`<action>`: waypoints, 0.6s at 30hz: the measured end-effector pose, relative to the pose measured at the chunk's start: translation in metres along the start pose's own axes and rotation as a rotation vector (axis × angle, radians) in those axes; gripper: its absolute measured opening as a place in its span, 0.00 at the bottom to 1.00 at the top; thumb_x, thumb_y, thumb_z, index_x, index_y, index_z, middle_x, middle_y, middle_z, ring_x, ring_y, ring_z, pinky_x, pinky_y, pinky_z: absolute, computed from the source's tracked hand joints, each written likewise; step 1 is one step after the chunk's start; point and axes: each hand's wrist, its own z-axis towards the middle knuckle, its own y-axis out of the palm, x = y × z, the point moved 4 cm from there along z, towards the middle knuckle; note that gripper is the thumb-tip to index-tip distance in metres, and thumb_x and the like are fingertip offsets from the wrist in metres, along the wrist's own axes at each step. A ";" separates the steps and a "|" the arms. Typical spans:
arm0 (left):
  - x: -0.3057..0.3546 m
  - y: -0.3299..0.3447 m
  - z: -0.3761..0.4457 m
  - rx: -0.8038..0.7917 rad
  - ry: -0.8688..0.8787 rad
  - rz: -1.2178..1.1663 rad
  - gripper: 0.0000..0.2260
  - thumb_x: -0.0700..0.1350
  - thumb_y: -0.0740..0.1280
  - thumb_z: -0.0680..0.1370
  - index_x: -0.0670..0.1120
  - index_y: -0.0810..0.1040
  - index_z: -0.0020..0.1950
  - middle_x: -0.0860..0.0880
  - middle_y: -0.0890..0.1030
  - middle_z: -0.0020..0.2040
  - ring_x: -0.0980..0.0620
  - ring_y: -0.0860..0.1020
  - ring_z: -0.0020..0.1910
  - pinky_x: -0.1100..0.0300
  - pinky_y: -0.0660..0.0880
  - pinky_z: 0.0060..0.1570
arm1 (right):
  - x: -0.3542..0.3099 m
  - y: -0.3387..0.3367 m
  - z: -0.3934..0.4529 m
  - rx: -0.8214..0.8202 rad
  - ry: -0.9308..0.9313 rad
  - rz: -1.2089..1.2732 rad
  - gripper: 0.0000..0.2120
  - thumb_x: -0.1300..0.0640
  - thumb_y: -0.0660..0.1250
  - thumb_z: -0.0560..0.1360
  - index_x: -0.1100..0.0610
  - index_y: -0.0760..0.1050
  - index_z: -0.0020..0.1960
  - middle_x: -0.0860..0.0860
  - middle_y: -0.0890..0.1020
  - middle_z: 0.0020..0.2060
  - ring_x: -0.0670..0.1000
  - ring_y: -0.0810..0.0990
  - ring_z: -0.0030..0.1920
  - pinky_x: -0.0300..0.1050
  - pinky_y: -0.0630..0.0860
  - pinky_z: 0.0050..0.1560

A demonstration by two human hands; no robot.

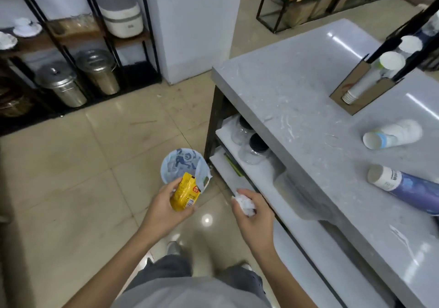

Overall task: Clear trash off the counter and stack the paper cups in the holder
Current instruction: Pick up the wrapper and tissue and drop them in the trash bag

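Observation:
My left hand grips a yellow snack wrapper just above the near rim of a small bin lined with a pale blue bag, which stands on the floor. To its right, my right hand is closed on a crumpled white paper ball, beside the counter's edge. On the grey counter lie two stacks of paper cups on their sides: a white and blue stack and a white and purple stack. A cardboard cup holder with cups in it stands farther back.
Open shelves under the counter hold glass jars with dark lids. A black metal rack at the left carries steel canisters, a rice cooker and dishes. A white pillar rises behind the bin. The floor is beige tile.

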 end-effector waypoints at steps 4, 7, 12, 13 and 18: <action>-0.014 -0.026 0.013 0.043 -0.024 0.058 0.36 0.43 0.82 0.67 0.50 0.73 0.73 0.53 0.81 0.61 0.64 0.78 0.57 0.79 0.70 0.51 | -0.011 0.035 0.018 -0.052 -0.033 -0.069 0.11 0.50 0.74 0.74 0.38 0.80 0.54 0.36 0.83 0.52 0.40 0.83 0.52 0.29 0.76 0.49; -0.021 -0.041 0.024 0.085 -0.029 0.137 0.37 0.46 0.82 0.67 0.51 0.71 0.74 0.52 0.78 0.60 0.55 0.78 0.57 0.66 0.72 0.54 | -0.015 0.054 0.035 -0.117 -0.056 -0.107 0.16 0.54 0.75 0.74 0.35 0.78 0.54 0.32 0.81 0.51 0.38 0.82 0.52 0.26 0.74 0.49; -0.031 -0.053 0.053 0.145 -0.077 0.210 0.37 0.45 0.81 0.68 0.50 0.70 0.75 0.53 0.76 0.58 0.56 0.75 0.55 0.76 0.67 0.51 | -0.008 0.079 0.074 -0.204 -0.056 -0.110 0.17 0.59 0.76 0.75 0.41 0.79 0.57 0.31 0.82 0.50 0.39 0.82 0.52 0.29 0.76 0.50; -0.032 -0.055 0.060 0.154 -0.090 0.220 0.38 0.45 0.81 0.68 0.50 0.70 0.76 0.52 0.75 0.58 0.57 0.75 0.55 0.75 0.66 0.51 | -0.006 0.084 0.083 -0.215 -0.052 -0.110 0.17 0.60 0.76 0.75 0.42 0.79 0.57 0.32 0.82 0.49 0.39 0.82 0.52 0.32 0.78 0.50; -0.041 -0.057 0.102 0.178 -0.162 0.279 0.39 0.44 0.80 0.69 0.45 0.67 0.77 0.45 0.77 0.63 0.48 0.77 0.61 0.62 0.70 0.60 | 0.012 0.114 0.140 -0.304 -0.054 -0.139 0.13 0.60 0.76 0.75 0.51 0.81 0.58 0.45 0.84 0.53 0.45 0.83 0.54 0.46 0.81 0.56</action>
